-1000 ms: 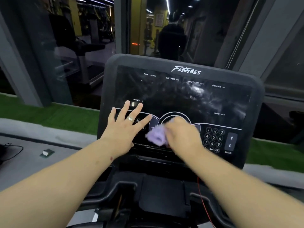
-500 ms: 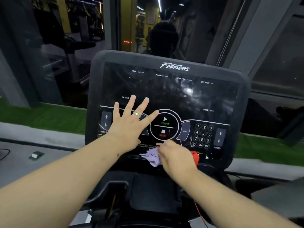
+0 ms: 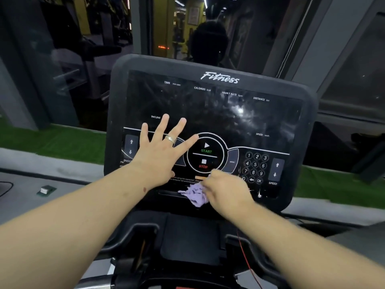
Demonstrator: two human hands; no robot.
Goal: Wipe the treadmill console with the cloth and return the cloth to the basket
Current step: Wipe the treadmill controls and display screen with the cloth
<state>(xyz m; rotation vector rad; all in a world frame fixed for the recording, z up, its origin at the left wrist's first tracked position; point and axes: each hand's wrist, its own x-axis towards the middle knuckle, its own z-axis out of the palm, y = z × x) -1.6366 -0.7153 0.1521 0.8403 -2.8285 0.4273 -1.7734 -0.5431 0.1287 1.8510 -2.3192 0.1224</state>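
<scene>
The black treadmill console [image 3: 218, 113] fills the middle of the view, with a dark screen above and START, STOP and number buttons below. My left hand [image 3: 161, 150] lies flat on the console's lower left, fingers spread, a ring on one finger. My right hand [image 3: 226, 189] grips a crumpled lilac cloth [image 3: 194, 193] and presses it against the console's bottom edge, just under the STOP button. The basket is not in view.
Below the console sit a black tray and handlebars [image 3: 187, 243], with a thin red cord [image 3: 245, 259] hanging at the right. Green turf [image 3: 52, 142] and a glass wall lie behind. A small box [image 3: 45, 190] rests on the grey floor at left.
My right hand has carried the cloth down from the centre dial to the console's bottom edge and shifted a little right. My left hand stays flat on the panel.
</scene>
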